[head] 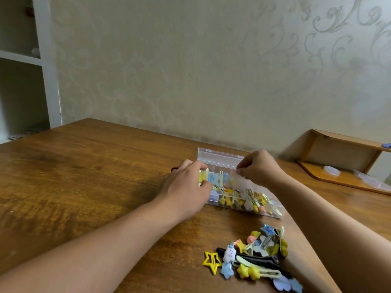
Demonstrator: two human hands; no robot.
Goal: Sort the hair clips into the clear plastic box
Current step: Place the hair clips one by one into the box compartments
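Observation:
The clear plastic box (220,158) lies open on the wooden table (84,166), its lid standing up at the back and its compartments holding several coloured hair clips. My left hand (186,187) grips the box's left end, thumb and fingers curled round it. My right hand (259,167) hovers over the box's middle with fingers curled together at the lid's edge; whether they pinch a clip is hidden. A loose pile of hair clips (254,254) lies near the table's front right, with a yellow star clip (211,263) and a long black clip (254,260) among them.
A wall runs along the table's far edge. At the right stands a low wooden shelf (342,157) with small clear items on it. White shelving (25,60) is at the far left. Bare tabletop stretches to the left of the box.

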